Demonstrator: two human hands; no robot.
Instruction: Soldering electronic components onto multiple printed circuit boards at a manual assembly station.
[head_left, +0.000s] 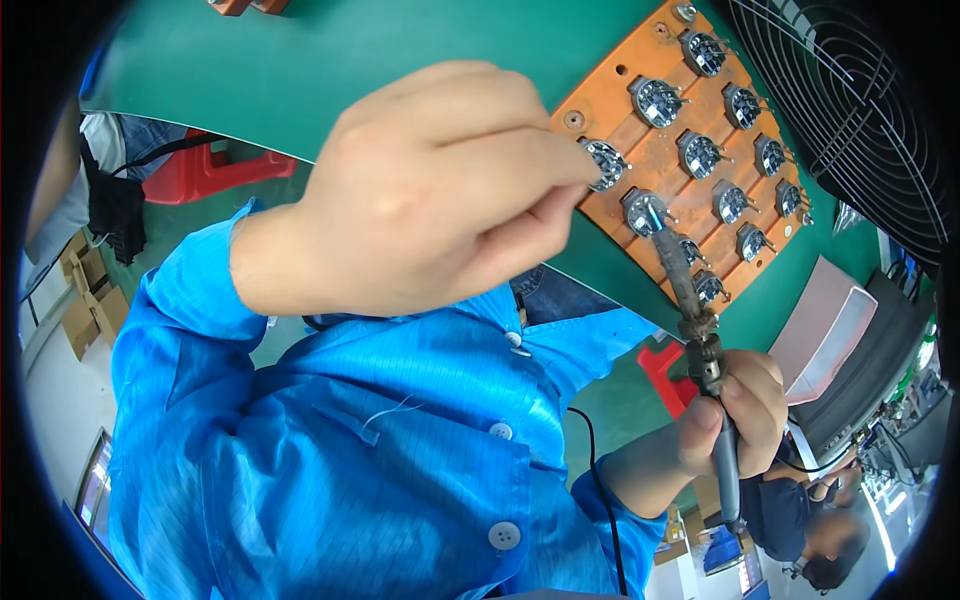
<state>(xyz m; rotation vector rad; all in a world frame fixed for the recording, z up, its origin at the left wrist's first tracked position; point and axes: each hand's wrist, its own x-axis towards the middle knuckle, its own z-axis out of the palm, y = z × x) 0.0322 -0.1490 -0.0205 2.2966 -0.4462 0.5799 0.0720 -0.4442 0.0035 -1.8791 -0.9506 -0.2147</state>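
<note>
My right hand (745,410) is wrapped round the grey handle of a soldering iron (688,290). The iron slants up and left, its tip at a round part with a small circuit board (645,213). That part sits in an orange fixture board (648,158), among several like it with metal pins sticking out. My left hand (420,190) is closed in a pinch over the board's left edge. Its fingertips are beside another round part (604,165) and partly cover it. Whatever the pinch holds, if anything, cannot be made out.
The fixture lies on a green tabletop (250,60). A black wire fan guard (850,110) stands at its far right, with a pinkish open box (820,330) nearer. Red stools (215,170) show below the table edge. Another person (800,520) is at the lower right. A black cable (600,480) hangs nearby.
</note>
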